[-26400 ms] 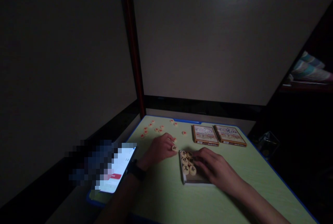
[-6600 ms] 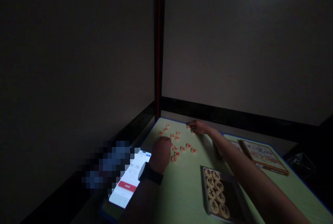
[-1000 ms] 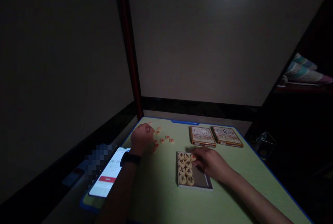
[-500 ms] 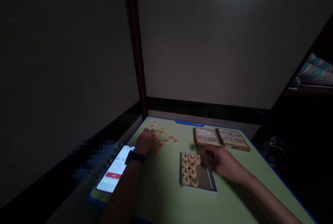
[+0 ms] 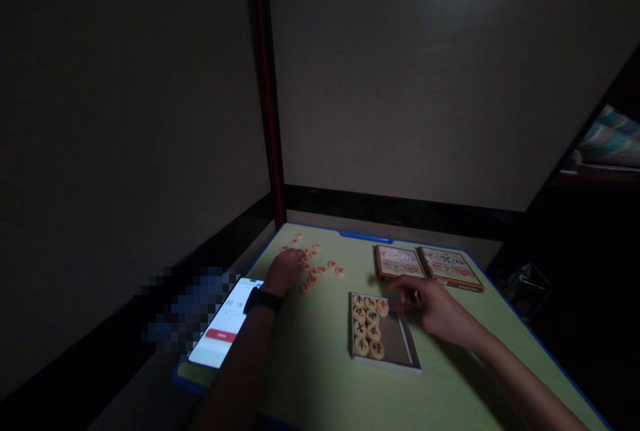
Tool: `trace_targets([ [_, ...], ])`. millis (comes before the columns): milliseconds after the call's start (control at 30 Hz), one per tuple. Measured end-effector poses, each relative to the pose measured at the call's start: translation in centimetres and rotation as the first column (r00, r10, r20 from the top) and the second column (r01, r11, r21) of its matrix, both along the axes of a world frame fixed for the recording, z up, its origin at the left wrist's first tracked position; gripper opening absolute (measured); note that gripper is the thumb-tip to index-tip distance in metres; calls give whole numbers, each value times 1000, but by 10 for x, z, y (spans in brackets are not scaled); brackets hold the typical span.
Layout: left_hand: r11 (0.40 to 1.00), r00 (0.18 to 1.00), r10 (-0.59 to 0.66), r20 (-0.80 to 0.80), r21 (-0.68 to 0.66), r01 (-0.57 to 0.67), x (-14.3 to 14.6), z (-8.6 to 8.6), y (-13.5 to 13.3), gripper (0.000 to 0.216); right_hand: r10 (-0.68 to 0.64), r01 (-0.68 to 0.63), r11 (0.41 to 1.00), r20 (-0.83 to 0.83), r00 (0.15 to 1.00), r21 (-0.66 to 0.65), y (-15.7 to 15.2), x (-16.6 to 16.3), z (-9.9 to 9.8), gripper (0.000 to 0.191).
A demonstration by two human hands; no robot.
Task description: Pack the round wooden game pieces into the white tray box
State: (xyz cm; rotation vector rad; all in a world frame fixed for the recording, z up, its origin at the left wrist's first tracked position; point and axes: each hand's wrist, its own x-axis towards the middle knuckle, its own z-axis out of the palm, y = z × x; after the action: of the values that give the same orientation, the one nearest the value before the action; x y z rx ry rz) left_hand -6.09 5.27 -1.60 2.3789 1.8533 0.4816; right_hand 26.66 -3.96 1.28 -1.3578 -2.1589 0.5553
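Head view: your left hand is at the left edge of the red pieces, can't tell if it's pinching one. Your right hand, thumb and fingers parted, is nearer the open box, just left of it, long axis hard to call.

Apparently a dim home corner: small blue-edged table, dark-trimmed walls, striped cloth on a ledge
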Motion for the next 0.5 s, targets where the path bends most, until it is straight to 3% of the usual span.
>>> trace_targets([
  [200, 1000, 999, -12, 31, -6, 12, 3, -2, 2, 33, -25, 22, 998, 45, 999, 67, 31, -15, 13, 21],
  [333, 1000, 999, 2, 39, 6, -3, 5, -1, 1, 33, 57, -75, 994, 221, 974, 74, 63, -53, 25, 24],
  [433, 999, 999, 41, 28, 4, -42, 6, 3, -1, 36, 125, -162, 986, 442, 888, 46, 86, -86, 28, 29],
  [500, 997, 997, 77, 15, -1, -77, 8, 6, -3, 38, 139, -173, 985, 496, 857, 25, 102, -104, 26, 28],
])
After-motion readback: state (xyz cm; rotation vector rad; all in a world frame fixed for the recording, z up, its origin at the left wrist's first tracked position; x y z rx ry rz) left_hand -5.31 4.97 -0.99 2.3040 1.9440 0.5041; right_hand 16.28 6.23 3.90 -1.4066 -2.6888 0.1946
